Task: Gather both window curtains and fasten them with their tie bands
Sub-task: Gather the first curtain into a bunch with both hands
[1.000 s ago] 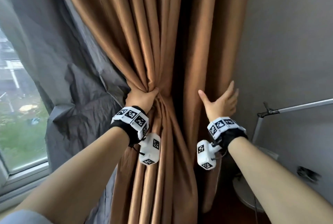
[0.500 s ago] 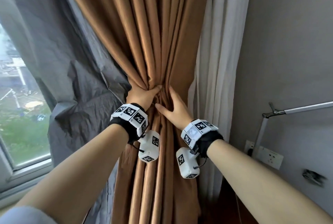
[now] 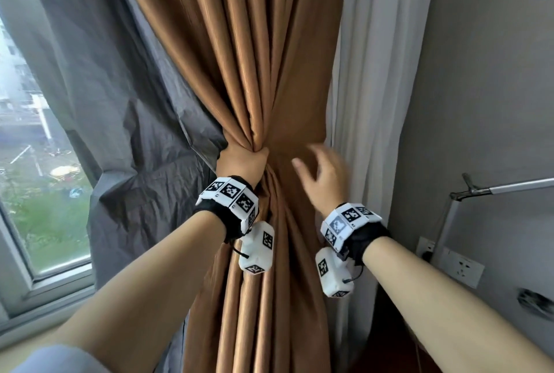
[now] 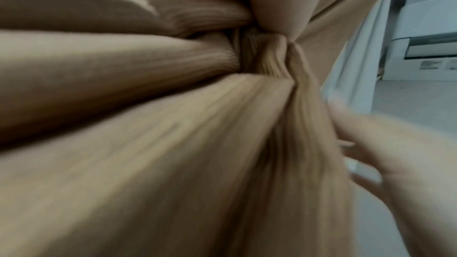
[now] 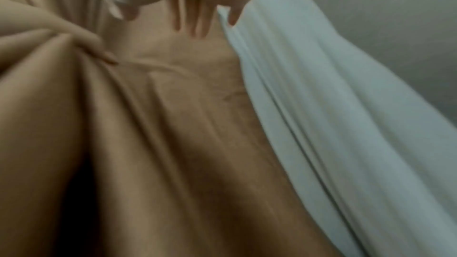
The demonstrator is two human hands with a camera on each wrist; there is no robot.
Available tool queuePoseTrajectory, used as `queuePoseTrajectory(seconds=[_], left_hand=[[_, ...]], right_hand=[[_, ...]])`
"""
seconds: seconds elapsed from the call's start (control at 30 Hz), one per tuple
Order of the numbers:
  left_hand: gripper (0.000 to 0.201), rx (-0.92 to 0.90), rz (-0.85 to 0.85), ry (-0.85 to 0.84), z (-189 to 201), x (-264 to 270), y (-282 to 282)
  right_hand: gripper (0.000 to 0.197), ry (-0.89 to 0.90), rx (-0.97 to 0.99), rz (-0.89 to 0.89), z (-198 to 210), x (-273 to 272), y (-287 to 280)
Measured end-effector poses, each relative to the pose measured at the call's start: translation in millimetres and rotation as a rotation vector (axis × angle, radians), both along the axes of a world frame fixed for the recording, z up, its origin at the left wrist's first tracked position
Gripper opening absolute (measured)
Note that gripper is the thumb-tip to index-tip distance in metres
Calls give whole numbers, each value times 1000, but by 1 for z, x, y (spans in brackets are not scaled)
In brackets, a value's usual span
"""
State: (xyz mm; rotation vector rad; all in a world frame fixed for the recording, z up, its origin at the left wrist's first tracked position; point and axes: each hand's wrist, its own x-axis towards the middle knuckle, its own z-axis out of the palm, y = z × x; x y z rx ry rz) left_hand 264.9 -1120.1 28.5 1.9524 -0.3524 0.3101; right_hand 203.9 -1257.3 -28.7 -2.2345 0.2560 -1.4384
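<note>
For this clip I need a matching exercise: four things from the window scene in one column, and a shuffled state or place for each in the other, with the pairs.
Column one:
1. brown curtain
2. white sheer curtain
3. left hand
4. right hand

Column two:
A. hangs loose along the grey wall
B. fingers spread, blurred, holding nothing
C. bunched into a waist at mid-height
D. grip wrapped round the gathered folds

Pairs: 1-C, 2-A, 3-D, 4-B

Soft window [image 3: 39,192] daylight; both wrist views blurred.
</note>
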Motion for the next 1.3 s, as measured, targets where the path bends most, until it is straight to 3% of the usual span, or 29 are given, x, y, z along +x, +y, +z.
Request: queuePoseTrajectory(seconds=[0.07,0.13,0.27,0.4,0.53,0.63,0.77,0.97,1.07,1.2,1.3], left_hand=[[75,7,-8,-4,0,-2,-6],[76,18,-16,-10,0,-3,-12],[79,33,-22,-8,0,0,-17],[77,34,-12,5,1,6,-17],[78,33,-5,1,1,8,-18],[83,35,-3,0,1,10,-18],[97,11,-26,-2,0,9,-16],[113,-12,-116,-22,-3,8,-5],[104,28,-131,-13,-1,11,-1],[73,46,9,-49,3,11,5],[59,39,19,-48,4,14,11]], right_hand=[[77,16,93,-294,4,-5,-26],[95,154,233,-419,6,-8,-52],[112,242,493,-373,10,-2,-88],[81,272,631,-178,11,2,-100],[48,307,453,-115,19,11,-76],[33,307,306,38,17,26,-36],[30,273,281,243,8,38,3],[43,282,319,495,-2,38,30],[49,275,293,552,-1,37,37],[34,344,167,491,-5,40,46],[30,330,232,522,2,37,47]])
